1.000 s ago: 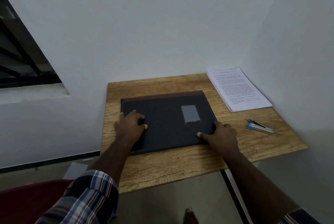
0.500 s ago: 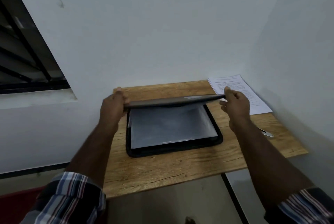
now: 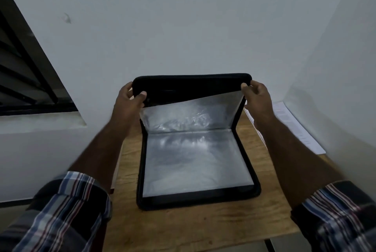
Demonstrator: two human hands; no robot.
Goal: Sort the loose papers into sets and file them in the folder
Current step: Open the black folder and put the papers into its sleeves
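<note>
A black folder (image 3: 198, 201) lies on the wooden table (image 3: 203, 229) with its cover raised upright. Shiny clear plastic sleeves (image 3: 195, 160) fill the inside; one sleeve leans against the cover. My left hand (image 3: 130, 101) grips the cover's top left corner, thumb on the inner face. My right hand (image 3: 257, 97) grips the top right corner. A stack of printed white papers (image 3: 295, 127) lies at the table's right side, partly hidden behind my right forearm.
The table stands in a corner, with white walls close behind and to the right. A dark barred window (image 3: 26, 80) is at the left. The floor shows below the table's front edge.
Both hands went from resting on the shut folder to its far corners and lifted the cover from flat to upright. The stapler seen earlier is out of sight now.
</note>
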